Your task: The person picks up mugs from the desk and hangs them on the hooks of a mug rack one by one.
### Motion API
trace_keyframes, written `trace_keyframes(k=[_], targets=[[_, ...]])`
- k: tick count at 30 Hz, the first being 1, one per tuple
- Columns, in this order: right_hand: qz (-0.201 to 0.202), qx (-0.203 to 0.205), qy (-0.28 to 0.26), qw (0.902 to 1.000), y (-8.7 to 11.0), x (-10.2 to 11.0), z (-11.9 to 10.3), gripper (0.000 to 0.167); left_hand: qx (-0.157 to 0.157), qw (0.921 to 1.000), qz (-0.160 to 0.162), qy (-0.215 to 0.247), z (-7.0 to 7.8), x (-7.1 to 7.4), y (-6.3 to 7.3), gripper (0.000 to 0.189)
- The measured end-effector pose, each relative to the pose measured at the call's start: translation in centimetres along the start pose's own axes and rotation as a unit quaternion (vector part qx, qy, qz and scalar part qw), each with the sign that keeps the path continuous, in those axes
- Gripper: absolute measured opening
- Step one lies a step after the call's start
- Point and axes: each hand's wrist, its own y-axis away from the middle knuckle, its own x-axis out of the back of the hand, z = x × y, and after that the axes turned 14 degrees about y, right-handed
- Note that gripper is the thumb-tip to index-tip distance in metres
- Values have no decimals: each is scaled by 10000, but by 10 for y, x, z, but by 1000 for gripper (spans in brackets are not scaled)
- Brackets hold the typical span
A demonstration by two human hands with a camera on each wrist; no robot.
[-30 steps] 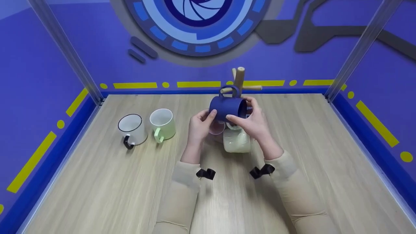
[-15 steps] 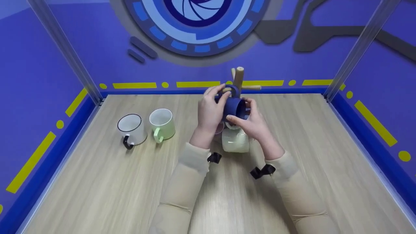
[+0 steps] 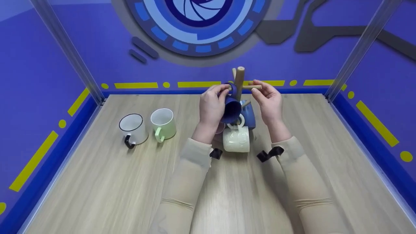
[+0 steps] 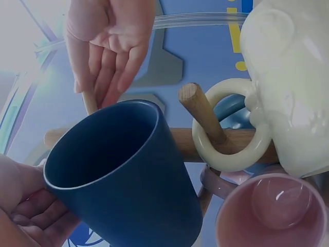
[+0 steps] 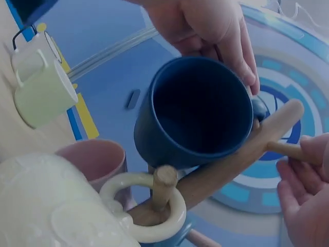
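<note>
One navy mug [image 3: 231, 110], handle up, mouth toward you: just right of your left hand [image 3: 212, 105], grip unclear; your right hand [image 3: 271, 102], farther, pinches a peg [image 3: 249, 87].

The dark blue mug [image 4: 146, 180] looked smooth and matt, the cream mug [image 3: 236, 139] glossy; the rack [image 3: 239, 83] was bare wood.

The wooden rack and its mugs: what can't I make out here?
Dark blue mug: left wrist view, handle hidden behind its own body.
Pink mug: head view, all but a sliver hidden, partly by the left hand.
Cream mug: left wrist view, cut off by the right edge.
Wooden rack: head view, foot hidden, cream mug in front.
</note>
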Motion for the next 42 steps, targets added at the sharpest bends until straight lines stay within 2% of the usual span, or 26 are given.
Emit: trace_keyframes(k=[2,4,11,15,19,23,26,29,31,36,42], targets=[[-18,163,-99,9998,-3,0,3,22,69,10000,-13,-5,-1,1,-2,18],[-24,313,28,9995,-3,0,5,18,154,9999,-11,-13,-2,2,-4,18],[272,903,522,9942,6,-3,8,17,507,9987,-98,41,-4,5,-14,17],[397,1373,820,9863,12,-4,7,19,841,9960,-250,140,-4,7,-22,17],[436,2077,1305,9685,19,-6,7,21,1122,9925,-471,119,-4,9,-31,18],[453,2799,1682,9441,25,-9,7,22,1273,9894,-697,-85,-4,10,-39,20],[491,3307,1946,9222,27,-12,8,22,1321,9876,-813,-224,-5,10,-45,22],[534,3708,2174,9014,27,-17,9,24,1360,9858,-912,-363,-7,10,-50,24],[549,3879,2291,8911,27,-20,8,25,1373,9846,-979,-460,-7,10,-53,25],[478,4083,2492,8769,28,-28,6,25,1344,9834,-1072,-583,-8,10,-58,26],[432,4101,2652,8715,29,-33,3,21,1303,9839,-1044,-633,-10,9,-61,27]])
